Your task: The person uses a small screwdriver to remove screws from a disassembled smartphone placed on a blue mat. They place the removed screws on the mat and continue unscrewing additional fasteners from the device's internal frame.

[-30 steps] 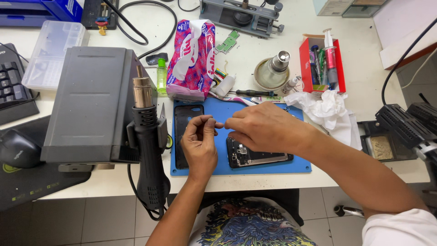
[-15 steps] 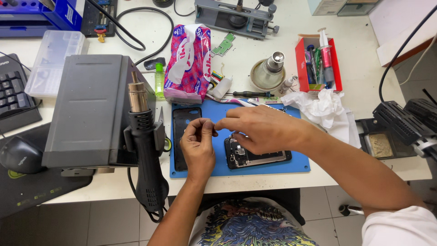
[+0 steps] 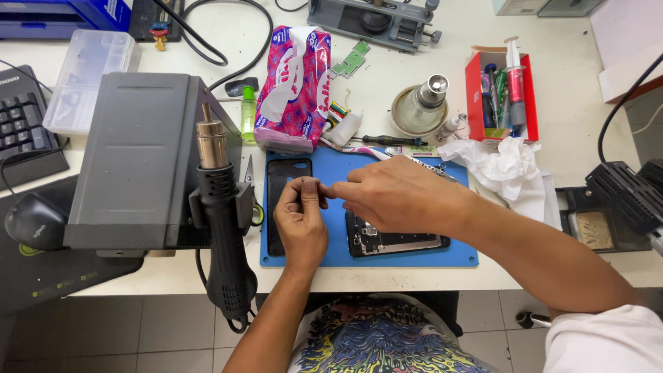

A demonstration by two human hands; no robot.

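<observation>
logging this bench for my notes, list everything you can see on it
mat: 1, blue, desk front centre
opened phone: 1, black, on mat under right hand
phone back cover: 1, black, mat's left edge
hot air station: 1, grey, left of mat
hot air gun: 1, black, hung on station
tissue pack: 1, pink, behind mat
red box: 1, holds tools, back right
crumpled tissue: 1, white, right of mat
keyboard: 1, black, far left
mouse: 1, black, left front
left hand: 1, over mat
right hand: 1, fingertips meeting left's

pink-and-white tissue pack (image 3: 293,86) above the blue mat (image 3: 456,257), open red box (image 3: 500,97) far right
</observation>
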